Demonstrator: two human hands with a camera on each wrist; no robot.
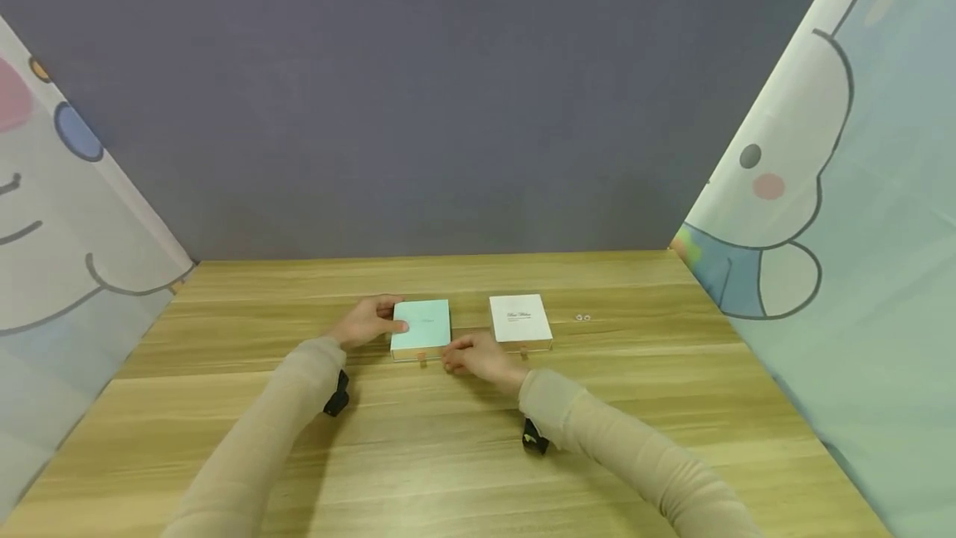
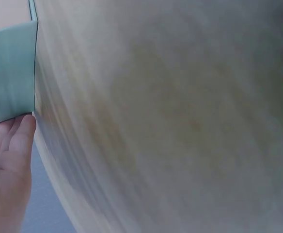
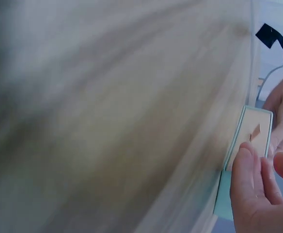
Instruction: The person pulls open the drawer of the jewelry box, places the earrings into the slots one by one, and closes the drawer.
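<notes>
A flat mint-green box (image 1: 421, 324) lies on the wooden table (image 1: 448, 455), with a small tan pull tab (image 1: 421, 359) on its front face. My left hand (image 1: 368, 320) grips the box's left side, thumb resting on the lid. In the left wrist view the fingers (image 2: 13, 141) lie against the mint-green box (image 2: 10, 73). My right hand (image 1: 474, 355) sits at the box's front right corner, fingers loosely bent and holding nothing. The right wrist view shows its fingertips (image 3: 248, 170) just short of the pull tab (image 3: 255, 131) on the box front (image 3: 250, 141).
A white box (image 1: 520, 320) with fine script on its lid lies just right of the mint one, behind my right hand. Two tiny round objects (image 1: 583, 318) sit further right. Cartoon-print cloth panels (image 1: 844, 214) wall both sides, and a grey wall (image 1: 418, 98) stands behind.
</notes>
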